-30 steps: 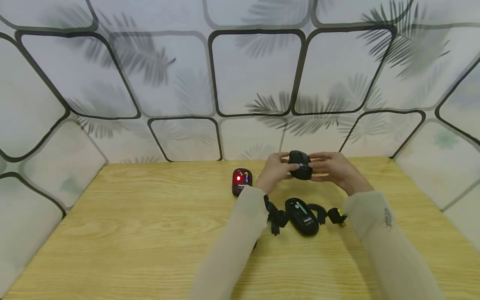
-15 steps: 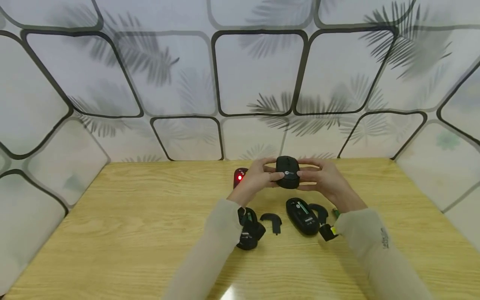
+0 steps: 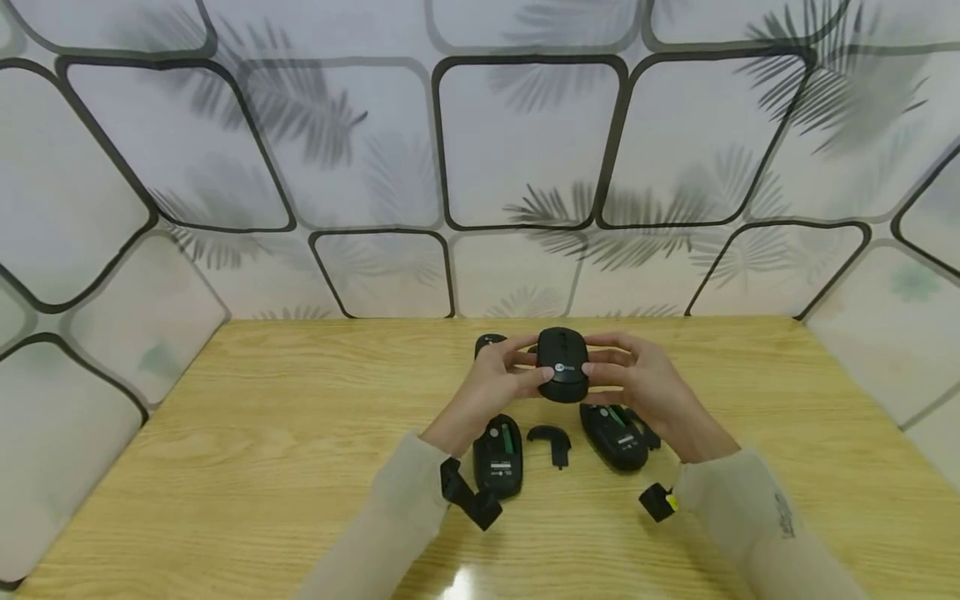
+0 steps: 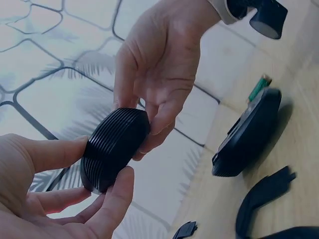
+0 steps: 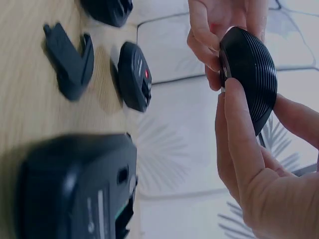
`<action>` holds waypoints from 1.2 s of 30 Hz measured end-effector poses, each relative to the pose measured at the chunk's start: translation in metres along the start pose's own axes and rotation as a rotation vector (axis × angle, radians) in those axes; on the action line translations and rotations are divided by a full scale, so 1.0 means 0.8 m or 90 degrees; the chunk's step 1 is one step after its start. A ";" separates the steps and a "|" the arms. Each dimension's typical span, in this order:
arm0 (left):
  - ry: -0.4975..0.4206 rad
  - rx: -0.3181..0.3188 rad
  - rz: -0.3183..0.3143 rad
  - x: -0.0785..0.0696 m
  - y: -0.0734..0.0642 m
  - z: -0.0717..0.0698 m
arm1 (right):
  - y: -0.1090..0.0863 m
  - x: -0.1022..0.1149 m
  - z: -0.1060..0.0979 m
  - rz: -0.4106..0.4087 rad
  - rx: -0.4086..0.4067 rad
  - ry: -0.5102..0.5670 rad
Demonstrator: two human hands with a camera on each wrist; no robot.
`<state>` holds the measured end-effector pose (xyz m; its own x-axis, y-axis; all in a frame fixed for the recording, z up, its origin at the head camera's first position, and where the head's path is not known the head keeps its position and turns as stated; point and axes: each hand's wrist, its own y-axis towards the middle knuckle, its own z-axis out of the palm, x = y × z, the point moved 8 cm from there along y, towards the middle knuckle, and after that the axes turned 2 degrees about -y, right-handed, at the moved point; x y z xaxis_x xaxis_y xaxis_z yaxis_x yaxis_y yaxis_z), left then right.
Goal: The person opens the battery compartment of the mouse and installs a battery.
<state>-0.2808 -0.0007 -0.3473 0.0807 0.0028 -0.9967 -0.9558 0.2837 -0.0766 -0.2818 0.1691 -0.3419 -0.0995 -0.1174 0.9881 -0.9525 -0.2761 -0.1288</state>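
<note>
Both hands hold a black computer mouse (image 3: 562, 364) above the table, its logo side toward the head camera. My left hand (image 3: 491, 385) pinches its left edge, thumb near the logo. On the opposite edge, my right hand (image 3: 647, 390) grips it with thumb and fingers. In the left wrist view the ribbed end of the mouse (image 4: 112, 147) shows between the two hands. Below them, two mice lie upside down with their battery compartments open: a left one (image 3: 498, 467) and a right one (image 3: 617, 440), partly hidden by the right hand. Between these lies a curved black cover (image 3: 551, 437).
Behind the left hand sits another mouse (image 3: 490, 340), its red light (image 5: 146, 73) visible in the right wrist view. A second cover (image 3: 643, 429) lies beside the right mouse. The left wrist view shows a loose green battery (image 4: 259, 88). A patterned backdrop (image 3: 375, 275) borders the wooden table (image 3: 300, 433).
Both hands have brought the held mouse left and nearer, turning it more upright. The left overturned mouse and the cover beside it have come into view, while the rear mouse is now mostly covered.
</note>
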 end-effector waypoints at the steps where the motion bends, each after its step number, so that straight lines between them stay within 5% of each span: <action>1: -0.006 0.000 0.000 0.001 -0.004 -0.001 | -0.002 0.001 0.002 -0.005 0.002 -0.004; 20: -0.012 0.012 0.033 0.021 -0.073 -0.009 | -0.050 -0.018 0.042 -0.013 0.008 0.005; 36: -0.023 0.019 0.034 0.030 -0.094 -0.013 | -0.058 -0.031 0.060 -0.018 0.060 0.051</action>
<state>-0.2096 -0.0322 -0.3657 0.0410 0.0526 -0.9978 -0.9504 0.3102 -0.0227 -0.2212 0.1391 -0.3645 -0.0990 -0.0328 0.9945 -0.9246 -0.3664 -0.1041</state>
